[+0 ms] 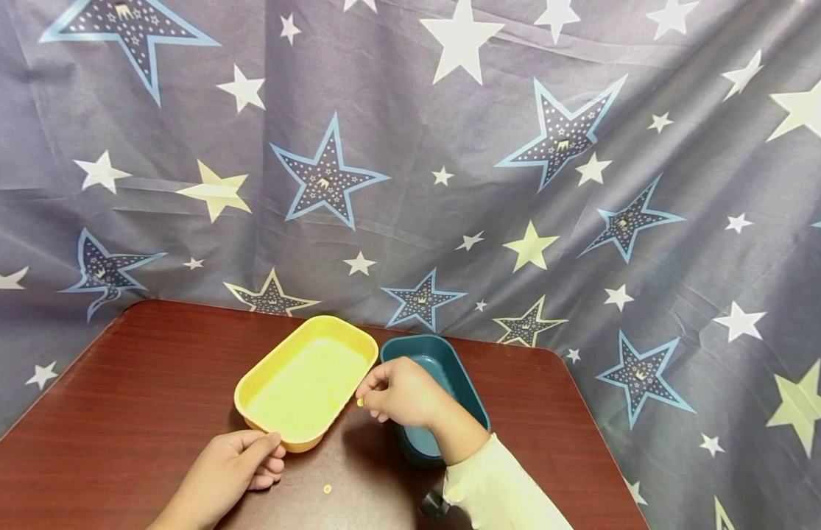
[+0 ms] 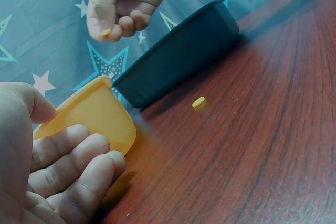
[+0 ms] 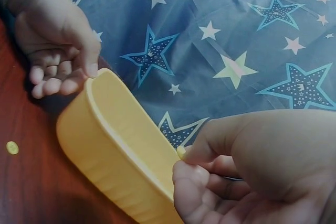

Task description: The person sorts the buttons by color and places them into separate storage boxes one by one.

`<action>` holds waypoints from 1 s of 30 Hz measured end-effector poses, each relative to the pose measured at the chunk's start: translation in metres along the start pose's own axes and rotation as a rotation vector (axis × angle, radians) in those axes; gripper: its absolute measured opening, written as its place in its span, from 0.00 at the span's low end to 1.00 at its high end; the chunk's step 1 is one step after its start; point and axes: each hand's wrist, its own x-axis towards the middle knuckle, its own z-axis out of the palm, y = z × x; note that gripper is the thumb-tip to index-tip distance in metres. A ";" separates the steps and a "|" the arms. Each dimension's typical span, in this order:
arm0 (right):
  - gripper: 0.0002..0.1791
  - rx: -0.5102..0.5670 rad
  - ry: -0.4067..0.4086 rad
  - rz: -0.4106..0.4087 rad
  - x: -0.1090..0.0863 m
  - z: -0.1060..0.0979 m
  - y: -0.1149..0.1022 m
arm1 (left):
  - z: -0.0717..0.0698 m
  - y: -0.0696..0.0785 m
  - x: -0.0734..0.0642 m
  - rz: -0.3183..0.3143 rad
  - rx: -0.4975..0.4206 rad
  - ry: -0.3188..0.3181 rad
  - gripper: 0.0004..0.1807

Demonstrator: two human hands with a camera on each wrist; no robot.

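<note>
My left hand holds the near corner of a yellow plastic tub, thumb on the rim and fingers against the outside wall. Between thumb and fingertip, my right hand pinches a small yellow button. This hand is beside the tub's right rim, over the near part of a dark teal tub, and partly hides it. Another yellow button lies on the table in front of the tubs. Faint small yellow pieces show on the yellow tub's floor.
Both tubs stand side by side on a reddish-brown wooden table. A star-patterned grey cloth hangs behind the table and along its right side. A small black object is by the right sleeve at the near edge of view.
</note>
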 end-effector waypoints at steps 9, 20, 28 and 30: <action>0.05 0.008 0.001 0.020 0.021 -0.001 -0.011 | 0.000 -0.001 0.000 0.009 -0.022 -0.010 0.26; 0.05 0.061 0.015 0.094 0.049 0.003 -0.016 | -0.001 0.001 0.000 -0.005 -0.012 -0.007 0.27; 0.06 0.084 0.018 0.138 0.062 0.008 -0.012 | -0.001 0.001 -0.001 0.003 -0.005 -0.006 0.26; 0.06 0.085 0.018 0.144 0.064 0.009 -0.011 | -0.001 0.001 -0.001 0.006 -0.007 -0.008 0.26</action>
